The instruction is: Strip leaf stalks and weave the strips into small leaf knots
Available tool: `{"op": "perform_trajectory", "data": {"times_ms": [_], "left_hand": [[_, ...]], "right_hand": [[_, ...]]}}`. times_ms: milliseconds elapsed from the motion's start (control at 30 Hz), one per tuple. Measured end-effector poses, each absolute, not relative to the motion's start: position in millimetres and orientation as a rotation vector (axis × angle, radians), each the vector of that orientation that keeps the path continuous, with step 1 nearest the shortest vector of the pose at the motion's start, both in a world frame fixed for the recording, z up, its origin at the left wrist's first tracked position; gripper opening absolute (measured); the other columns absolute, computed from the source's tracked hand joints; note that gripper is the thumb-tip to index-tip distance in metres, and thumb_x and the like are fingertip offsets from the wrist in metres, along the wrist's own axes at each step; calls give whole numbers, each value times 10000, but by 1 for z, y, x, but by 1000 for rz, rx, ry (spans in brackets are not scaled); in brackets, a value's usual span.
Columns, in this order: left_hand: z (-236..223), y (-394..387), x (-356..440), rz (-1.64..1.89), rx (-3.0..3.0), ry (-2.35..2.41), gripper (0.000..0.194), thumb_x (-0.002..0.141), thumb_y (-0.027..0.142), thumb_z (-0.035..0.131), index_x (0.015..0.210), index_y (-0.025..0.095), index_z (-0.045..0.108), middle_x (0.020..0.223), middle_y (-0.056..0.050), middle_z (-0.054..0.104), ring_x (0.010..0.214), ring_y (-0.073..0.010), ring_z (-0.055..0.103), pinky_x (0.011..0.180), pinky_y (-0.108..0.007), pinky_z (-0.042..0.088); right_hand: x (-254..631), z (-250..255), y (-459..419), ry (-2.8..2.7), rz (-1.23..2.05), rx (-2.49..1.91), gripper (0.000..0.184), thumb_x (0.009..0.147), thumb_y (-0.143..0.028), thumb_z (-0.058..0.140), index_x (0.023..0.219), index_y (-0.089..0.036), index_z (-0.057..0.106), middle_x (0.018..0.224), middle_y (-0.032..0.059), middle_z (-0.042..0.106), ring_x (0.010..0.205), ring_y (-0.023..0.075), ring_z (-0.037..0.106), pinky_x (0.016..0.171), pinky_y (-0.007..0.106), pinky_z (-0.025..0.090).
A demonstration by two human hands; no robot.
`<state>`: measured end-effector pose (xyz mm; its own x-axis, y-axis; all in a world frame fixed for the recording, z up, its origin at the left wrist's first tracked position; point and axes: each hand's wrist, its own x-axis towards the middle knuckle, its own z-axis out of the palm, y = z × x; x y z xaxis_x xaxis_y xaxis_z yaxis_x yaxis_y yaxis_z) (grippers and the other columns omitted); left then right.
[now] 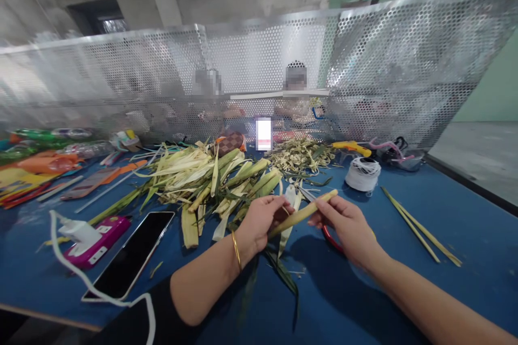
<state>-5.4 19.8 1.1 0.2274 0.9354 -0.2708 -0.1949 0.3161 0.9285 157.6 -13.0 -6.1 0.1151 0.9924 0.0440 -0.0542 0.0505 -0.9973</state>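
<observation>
In the head view, the pale stalk [305, 215] is held above the middle of the blue worktop [335, 302], its long axis slanting, the pale tip pointing to the far right corner. The left hand [259, 223] has its grip curled around the lower end; the right hand [348, 226] has its grip pinching near the tip. The husk pile [206, 178] lies beyond the left hand, toward the far edge. The string roll [363, 174] stands beyond the right hand; two thin stalks [421, 226] lie near the right edge.

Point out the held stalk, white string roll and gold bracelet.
Held stalk [302, 215], head view, bare stretch between the hands.
White string roll [362, 175], head view, wound side.
Gold bracelet [236, 250], head view, middle of band.
</observation>
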Motion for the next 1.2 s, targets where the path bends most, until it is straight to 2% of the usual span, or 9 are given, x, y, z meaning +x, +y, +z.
{"op": "perform_trajectory", "data": {"times_ms": [233, 500, 600, 667, 733, 800, 900, 1000, 1200], "left_hand": [[6, 46, -25, 1296, 530, 1025, 194, 840, 211, 591, 673, 166, 503, 562, 48, 480, 498, -73, 514, 594, -222, 502], [19, 64, -46, 1553, 477, 1056, 249, 919, 175, 440, 677, 174, 495, 537, 57, 421, 466, -39, 453, 588, -182, 490], [25, 59, -45, 1555, 603, 1032, 194, 883, 200, 511, 691, 170, 506, 540, 65, 409, 442, -26, 402, 508, -157, 423], [26, 48, -37, 1304, 780, 956, 159, 821, 247, 605, 710, 160, 533, 527, 74, 389, 402, -15, 303, 408, -151, 301], [25, 33, -25, 1010, 909, 904, 251, 729, 342, 705, 695, 160, 535, 478, 105, 280, 381, -11, 171, 363, -170, 137], [21, 18, -13, 801, 1035, 895, 345, 637, 414, 767, 708, 159, 545, 472, 115, 274, 385, -10, 146, 377, -189, 88], [14, 6, -2, 817, 1131, 964, 393, 567, 421, 799, 698, 160, 536, 486, 102, 374, 388, -8, 188, 387, -203, 103], [9, 6, 0, 876, 1170, 988, 368, 590, 414, 775, 692, 152, 539, 540, 81, 456, 409, -8, 248, 402, -198, 161], [6, 13, -5, 941, 1278, 962, 356, 637, 451, 718, 686, 149, 536, 577, 59, 499, 408, -27, 332, 410, -206, 221]], "right_hand": [[175, 5, -10, -909, 838, -1022, 394, 677, -550, 726, 799, -198, 597, 555, -23, 624, 524, 147, 611, 534, 275, 500], [205, 34, -4, -660, 602, -836, 318, 593, -413, 804, 659, -201, 577, 558, -48, 573, 439, 79, 518, 422, 206, 439], [206, 34, -5, -811, 825, -973, 325, 551, -415, 819, 643, -185, 608, 511, -44, 550, 411, 78, 485, 380, 199, 397], [197, 29, -9, -1068, 1138, -1131, 310, 563, -410, 809, 641, -175, 623, 475, -39, 540, 392, 85, 473, 370, 206, 381], [183, 23, -14, -1321, 1374, -1212, 268, 608, -394, 782, 655, -177, 632, 469, -41, 532, 394, 89, 471, 381, 213, 380], [168, 16, -19, -1456, 1432, -1215, 259, 638, -399, 754, 623, -180, 616, 460, -57, 491, 394, 79, 454, 392, 208, 376], [151, 10, -23, -1489, 1413, -1232, 291, 632, -400, 745, 579, -185, 557, 465, -75, 443, 403, 67, 437, 406, 200, 378], [146, 7, -25, -1453, 1390, -1249, 338, 613, -423, 747, 568, -188, 508, 469, -80, 439, 406, 62, 434, 418, 200, 386], [148, 2, -24, -1356, 1436, -1250, 384, 660, -540, 683, 635, -179, 554, 506, -39, 542, 438, 83, 496, 421, 202, 387]]}}
